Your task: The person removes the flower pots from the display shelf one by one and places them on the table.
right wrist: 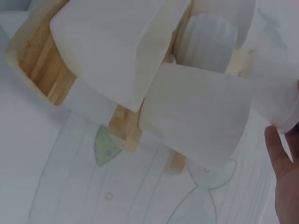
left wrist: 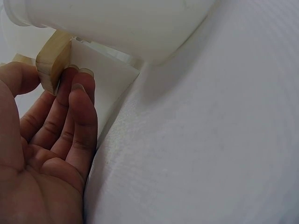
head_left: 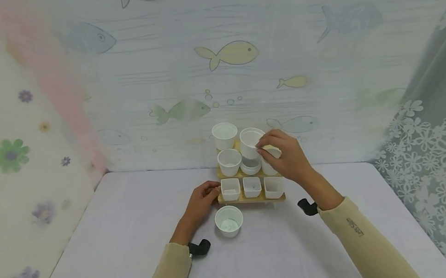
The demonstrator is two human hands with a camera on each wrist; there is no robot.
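Right hand (head_left: 288, 159): fingers pinch the rim of a round white cup (head_left: 251, 142), lifted above the wooden rack (head_left: 251, 198).
Left hand (head_left: 202, 201): straight fingers rest against the rack's left end.

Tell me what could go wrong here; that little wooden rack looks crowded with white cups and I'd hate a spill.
The right hand grips a round cup raised above the middle tier; its neighbours stand close, so lifting or lowering it could knock one off. The left hand only touches the corner of the wooden rack, so the rack might shift or tip. The loose cup on the table sits close to the left wrist and could get bumped.
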